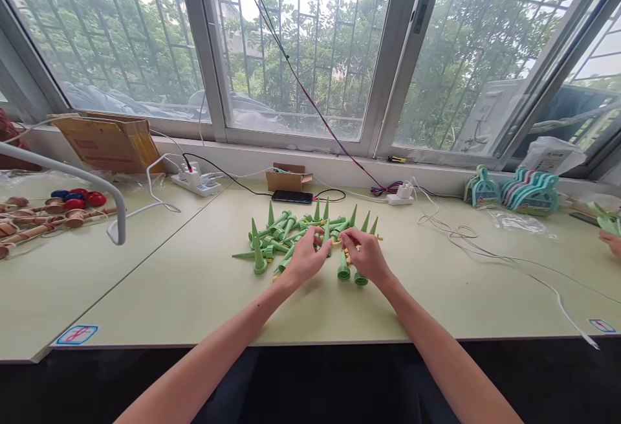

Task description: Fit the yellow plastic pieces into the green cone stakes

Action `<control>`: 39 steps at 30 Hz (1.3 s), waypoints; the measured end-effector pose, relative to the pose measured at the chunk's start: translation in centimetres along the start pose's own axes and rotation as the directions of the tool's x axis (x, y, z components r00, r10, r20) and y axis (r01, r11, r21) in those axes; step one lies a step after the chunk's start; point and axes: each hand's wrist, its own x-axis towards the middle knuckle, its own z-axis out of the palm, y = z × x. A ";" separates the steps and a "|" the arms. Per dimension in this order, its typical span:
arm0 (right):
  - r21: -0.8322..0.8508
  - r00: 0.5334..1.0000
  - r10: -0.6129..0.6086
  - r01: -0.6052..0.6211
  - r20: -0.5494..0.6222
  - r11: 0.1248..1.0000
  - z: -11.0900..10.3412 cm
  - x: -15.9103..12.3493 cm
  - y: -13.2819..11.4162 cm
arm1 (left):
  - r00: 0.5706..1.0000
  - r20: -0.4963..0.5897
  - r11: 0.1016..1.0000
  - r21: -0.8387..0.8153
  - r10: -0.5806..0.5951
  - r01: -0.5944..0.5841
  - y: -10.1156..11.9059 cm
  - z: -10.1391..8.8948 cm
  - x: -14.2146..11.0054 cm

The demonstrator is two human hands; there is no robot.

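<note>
My left hand (pixel 306 259) is closed at the right side of a pile of green plastic spikes (pixel 279 235), its thumb and fingers around an upright green spike (pixel 326 233). Close beside it, my right hand (pixel 367 256) has its fingers pinched on a small yellow piece (pixel 336 243) at that spike's side; the fingertips partly hide it. Two hollow-ended green spikes (pixel 343 272) lie below the right hand. More yellow bits show among the pile. One spike (pixel 260 262) stands on its wide end at the left.
Behind the pile lie a black phone (pixel 292 197) and a small cardboard box (pixel 286 179). Wooden toys with red and blue balls (pixel 75 200) are on the left. Turquoise hangers (pixel 531 189) and loose white cables (pixel 485 252) occupy the right. Another person's hand (pixel 612 243) shows at the right edge.
</note>
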 end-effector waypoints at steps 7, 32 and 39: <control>0.017 1.000 0.017 -0.017 -0.023 1.000 0.1 0.0 0.2 | 0.998 0.036 0.986 -0.152 -0.059 0.064 1.3 -0.3 -0.6; 0.013 0.998 -0.024 0.024 0.052 1.000 0.1 0.0 -0.1 | 0.998 0.053 0.961 -0.276 0.026 -0.011 1.8 -0.6 -0.5; 0.057 0.997 -0.032 0.028 0.069 0.998 0.2 -0.1 -0.1 | 0.998 0.066 0.951 -0.310 0.004 0.017 2.1 -0.6 -0.6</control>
